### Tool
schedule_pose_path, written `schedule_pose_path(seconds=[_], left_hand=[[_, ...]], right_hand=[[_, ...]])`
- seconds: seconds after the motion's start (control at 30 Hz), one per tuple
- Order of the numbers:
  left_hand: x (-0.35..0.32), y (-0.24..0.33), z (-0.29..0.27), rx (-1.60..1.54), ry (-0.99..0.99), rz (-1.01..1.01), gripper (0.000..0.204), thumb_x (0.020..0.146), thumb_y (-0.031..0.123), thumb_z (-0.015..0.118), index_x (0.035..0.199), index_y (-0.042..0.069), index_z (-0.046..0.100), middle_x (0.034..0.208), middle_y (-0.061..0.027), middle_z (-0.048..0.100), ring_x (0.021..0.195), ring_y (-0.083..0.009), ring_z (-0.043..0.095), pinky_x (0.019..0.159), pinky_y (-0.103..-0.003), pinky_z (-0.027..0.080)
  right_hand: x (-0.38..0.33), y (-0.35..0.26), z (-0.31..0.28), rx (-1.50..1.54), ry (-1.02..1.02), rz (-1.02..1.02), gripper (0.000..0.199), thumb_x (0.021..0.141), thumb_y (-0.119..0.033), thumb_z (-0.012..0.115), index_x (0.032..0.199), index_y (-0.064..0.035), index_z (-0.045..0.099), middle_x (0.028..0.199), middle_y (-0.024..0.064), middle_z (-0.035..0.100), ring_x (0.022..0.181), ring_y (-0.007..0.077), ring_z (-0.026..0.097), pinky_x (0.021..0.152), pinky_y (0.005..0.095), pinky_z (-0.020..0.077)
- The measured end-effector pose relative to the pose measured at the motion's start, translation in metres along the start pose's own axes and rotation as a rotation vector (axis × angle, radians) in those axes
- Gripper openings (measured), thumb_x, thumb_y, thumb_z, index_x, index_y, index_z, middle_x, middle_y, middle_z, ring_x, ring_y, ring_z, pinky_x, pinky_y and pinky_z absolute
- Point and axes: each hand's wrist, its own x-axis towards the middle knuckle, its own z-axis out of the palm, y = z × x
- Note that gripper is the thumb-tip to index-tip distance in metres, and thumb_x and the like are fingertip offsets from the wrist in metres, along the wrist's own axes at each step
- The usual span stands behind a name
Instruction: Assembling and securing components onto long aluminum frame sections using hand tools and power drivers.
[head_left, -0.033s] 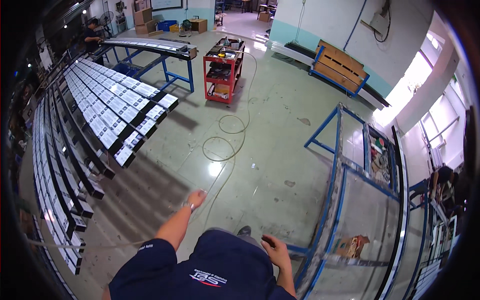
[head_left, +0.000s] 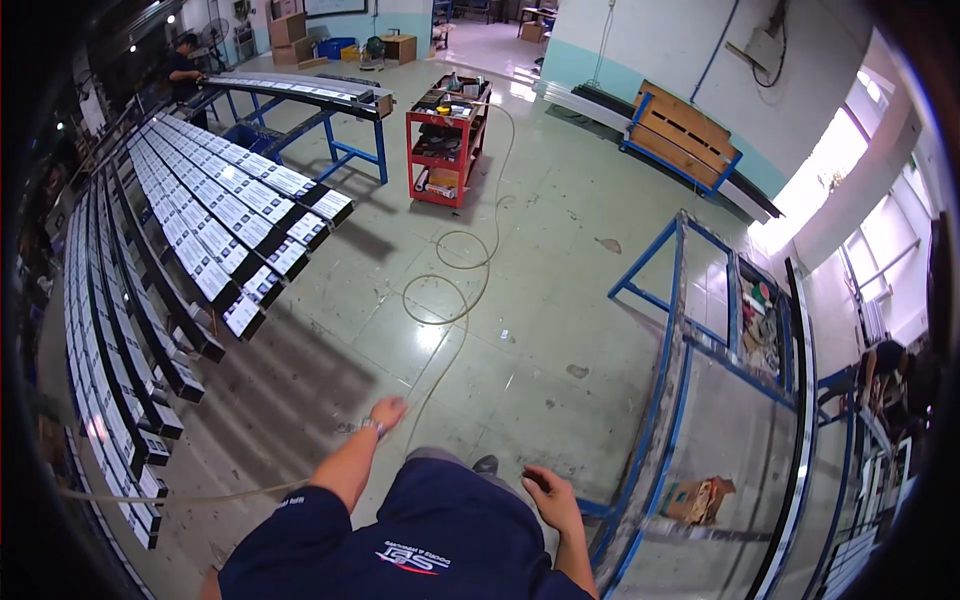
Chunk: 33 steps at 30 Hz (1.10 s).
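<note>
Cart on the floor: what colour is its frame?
Red; the cart shows best in the head view.

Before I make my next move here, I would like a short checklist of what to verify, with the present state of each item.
1. Left hand empty: cannot tell; no object shows in it, but the palm is hidden.
2. Right hand empty: cannot tell; its fingers are curled.
3. Thin pale flexible hose out of the floor area ahead: not ok; it lies there in loops.
4. Red metal shelf cart standing upright: ok.
5. Long black bars with white labels apart from the left hand: ok; floor shows between them.
6. Person in dark clothing apart from both hands: ok, far off at upper left.
</note>
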Motion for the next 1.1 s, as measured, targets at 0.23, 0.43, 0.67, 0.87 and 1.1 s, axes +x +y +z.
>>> schedule_pose_path(seconds=[0.23, 0.43, 0.67, 0.87, 1.1], left_hand=[[-0.191, -0.130, 0.061, 0.716, -0.660, -0.201, 0.033, 0.087, 0.039, 0.058, 0.093, 0.011, 0.072, 0.097, -0.0086, 0.073, 0.093, -0.0249, 0.070, 0.084, -0.037, 0.054], [-0.140, -0.095, 0.028, 0.308, -0.632, -0.071, 0.037, 0.082, 0.034, 0.068, 0.112, 0.013, 0.070, 0.107, -0.0140, 0.072, 0.102, -0.0293, 0.068, 0.088, -0.041, 0.053], [0.299, 0.127, -0.006, -0.252, 0.147, -0.412, 0.033, 0.089, 0.025, 0.066, 0.114, 0.003, 0.066, 0.089, -0.0121, 0.071, 0.074, -0.0210, 0.068, 0.055, -0.036, 0.051], [0.527, 0.422, -0.084, -0.454, 0.102, 0.184, 0.044, 0.095, 0.025, 0.065, 0.131, 0.003, 0.057, 0.105, -0.0107, 0.070, 0.091, -0.0166, 0.068, 0.073, -0.030, 0.053], [0.666, 0.469, -0.130, -0.375, -0.080, 0.201, 0.049, 0.093, 0.031, 0.067, 0.130, 0.000, 0.058, 0.103, -0.0138, 0.071, 0.090, -0.0185, 0.069, 0.082, -0.031, 0.054]], right_hand=[[0.223, -0.040, -0.103, -0.364, -0.276, -0.093, 0.037, 0.091, -0.028, 0.068, 0.118, -0.0018, 0.066, 0.109, 0.0164, 0.071, 0.100, 0.0265, 0.069, 0.086, 0.0355, 0.0529], [0.425, 0.022, -0.118, -0.458, -0.166, -0.058, 0.037, 0.092, -0.026, 0.067, 0.118, 0.0001, 0.066, 0.108, 0.0157, 0.072, 0.093, 0.0239, 0.070, 0.081, 0.0329, 0.0534], [0.482, 0.196, -0.122, -1.207, -0.775, -0.223, 0.022, 0.087, -0.015, 0.053, 0.099, -0.0060, 0.069, 0.104, 0.0144, 0.069, 0.092, 0.0331, 0.066, 0.080, 0.0444, 0.0515], [0.679, 0.107, -0.103, -0.542, -0.598, -0.593, 0.035, 0.083, -0.035, 0.060, 0.097, -0.0044, 0.071, 0.101, 0.0212, 0.070, 0.099, 0.0376, 0.065, 0.087, 0.0466, 0.0501], [0.856, 0.026, -0.071, -0.865, -0.630, -0.430, 0.032, 0.083, -0.034, 0.061, 0.092, -0.0056, 0.072, 0.095, 0.0166, 0.072, 0.092, 0.0327, 0.068, 0.081, 0.0437, 0.0524]])
